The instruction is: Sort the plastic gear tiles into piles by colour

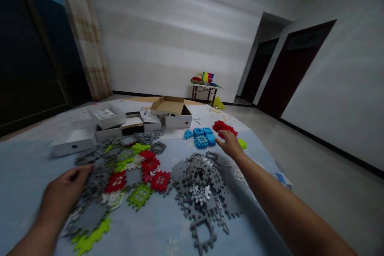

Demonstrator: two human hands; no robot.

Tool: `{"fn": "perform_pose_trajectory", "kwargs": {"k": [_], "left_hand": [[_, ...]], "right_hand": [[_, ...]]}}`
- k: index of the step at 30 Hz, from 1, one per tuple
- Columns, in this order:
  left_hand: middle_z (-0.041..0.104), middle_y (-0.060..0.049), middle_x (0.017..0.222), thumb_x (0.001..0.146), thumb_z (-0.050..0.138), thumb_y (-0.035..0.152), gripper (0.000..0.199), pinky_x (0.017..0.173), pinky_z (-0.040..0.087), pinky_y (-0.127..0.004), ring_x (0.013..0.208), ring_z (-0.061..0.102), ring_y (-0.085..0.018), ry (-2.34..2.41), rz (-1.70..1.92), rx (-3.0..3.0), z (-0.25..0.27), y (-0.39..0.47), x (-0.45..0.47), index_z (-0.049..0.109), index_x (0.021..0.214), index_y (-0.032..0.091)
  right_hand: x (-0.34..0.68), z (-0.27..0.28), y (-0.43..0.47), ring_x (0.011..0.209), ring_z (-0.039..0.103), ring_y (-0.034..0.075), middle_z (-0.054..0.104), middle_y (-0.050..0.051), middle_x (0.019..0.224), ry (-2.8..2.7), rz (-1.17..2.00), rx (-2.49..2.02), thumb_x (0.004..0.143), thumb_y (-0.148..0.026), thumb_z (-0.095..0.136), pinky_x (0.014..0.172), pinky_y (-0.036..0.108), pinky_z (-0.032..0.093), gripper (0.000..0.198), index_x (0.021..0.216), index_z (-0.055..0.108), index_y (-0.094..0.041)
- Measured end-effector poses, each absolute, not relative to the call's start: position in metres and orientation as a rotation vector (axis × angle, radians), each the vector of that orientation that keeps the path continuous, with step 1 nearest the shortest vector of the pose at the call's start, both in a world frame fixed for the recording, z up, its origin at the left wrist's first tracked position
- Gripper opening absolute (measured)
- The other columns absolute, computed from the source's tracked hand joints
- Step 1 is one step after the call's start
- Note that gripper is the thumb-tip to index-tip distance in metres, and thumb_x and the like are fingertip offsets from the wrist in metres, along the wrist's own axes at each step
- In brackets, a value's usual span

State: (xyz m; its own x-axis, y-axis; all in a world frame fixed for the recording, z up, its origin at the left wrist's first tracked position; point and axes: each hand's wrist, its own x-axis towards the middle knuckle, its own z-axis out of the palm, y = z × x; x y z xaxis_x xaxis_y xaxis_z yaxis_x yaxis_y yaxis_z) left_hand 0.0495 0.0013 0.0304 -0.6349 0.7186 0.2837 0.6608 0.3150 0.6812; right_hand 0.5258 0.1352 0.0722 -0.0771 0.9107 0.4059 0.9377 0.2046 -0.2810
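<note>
My left hand is at the left edge of a mixed pile of toothed plastic building pieces, grey, red, lime green and white. Its fingers are curled together at the grey pieces; what they pinch, if anything, is hidden. Further off, my right hand reaches to a small heap of red pieces, thumb and forefinger apart at its near edge. Left of that hand lies a group of blue pieces, and a lime green piece shows just to its right. A heap of grey pieces sits between my arms.
Open white boxes stand along the back left of the cloth-covered table, with a brown-lined box lid resting on another. White pieces lie beneath my right forearm. A small table with colourful items stands by the far wall.
</note>
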Motion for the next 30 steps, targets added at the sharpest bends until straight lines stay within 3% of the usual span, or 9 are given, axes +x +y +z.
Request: {"fn": "perform_pose_trajectory", "kwargs": {"k": [3, 8, 13, 19, 26, 30], "left_hand": [[0.07, -0.005, 0.095, 0.068, 0.05, 0.047, 0.041, 0.082, 0.047, -0.032, 0.094, 0.061, -0.025, 2.373, 1.27, 1.252, 0.036, -0.004, 0.055, 0.069, 0.088, 0.017], [0.07, -0.006, 0.097, 0.07, 0.048, 0.047, 0.043, 0.085, 0.046, -0.028, 0.097, 0.06, -0.023, 2.328, 1.333, 1.264, 0.031, -0.005, 0.058, 0.068, 0.091, 0.015], [0.07, -0.006, 0.095, 0.07, 0.047, 0.048, 0.043, 0.082, 0.047, -0.028, 0.096, 0.061, -0.023, 2.296, 1.386, 1.265, 0.027, -0.005, 0.057, 0.068, 0.089, 0.016], [0.07, -0.007, 0.095, 0.068, 0.047, 0.048, 0.044, 0.083, 0.046, -0.029, 0.095, 0.061, -0.023, 2.272, 1.413, 1.281, 0.028, -0.004, 0.057, 0.068, 0.088, 0.015], [0.07, -0.007, 0.094, 0.069, 0.046, 0.047, 0.044, 0.081, 0.046, -0.029, 0.095, 0.061, -0.024, 2.265, 1.428, 1.264, 0.028, -0.004, 0.059, 0.068, 0.089, 0.015], [0.07, -0.007, 0.095, 0.068, 0.047, 0.047, 0.043, 0.082, 0.046, -0.029, 0.096, 0.061, -0.023, 2.271, 1.419, 1.259, 0.027, -0.005, 0.058, 0.068, 0.089, 0.016]], "right_hand": [[0.47, 0.079, 0.11, 0.107, 0.05, 0.023, 0.058, 0.01, 0.112, -2.136, 0.052, -1.35, 0.08, -0.031, 0.055, 0.093, 0.037, 0.038, 0.034, 0.111, 0.058, -0.019], [0.376, 0.087, 0.044, 0.096, 0.055, 0.019, 0.062, 0.006, 0.103, -2.515, 0.305, -0.902, 0.08, -0.026, 0.057, 0.085, 0.032, 0.04, 0.028, 0.108, 0.06, -0.022], [0.326, 0.073, 0.008, 0.098, 0.051, 0.025, 0.063, 0.007, 0.099, -2.939, 0.128, -0.604, 0.074, -0.032, 0.065, 0.083, 0.038, 0.038, 0.032, 0.105, 0.061, -0.023], [0.321, 0.065, 0.003, 0.094, 0.052, 0.022, 0.065, 0.006, 0.094, -2.941, 0.059, -0.582, 0.085, -0.031, 0.053, 0.083, 0.036, 0.035, 0.019, 0.099, 0.062, -0.022], [0.328, 0.074, 0.009, 0.078, 0.059, 0.014, 0.067, 0.003, 0.088, -2.599, 0.578, -0.837, 0.089, -0.024, 0.042, 0.068, 0.023, 0.04, 0.023, 0.095, 0.064, -0.021], [0.332, 0.069, 0.013, 0.086, 0.058, 0.019, 0.066, 0.006, 0.091, -2.549, 0.401, -1.05, 0.084, -0.027, 0.049, 0.072, 0.027, 0.041, 0.022, 0.099, 0.063, -0.02]]}}
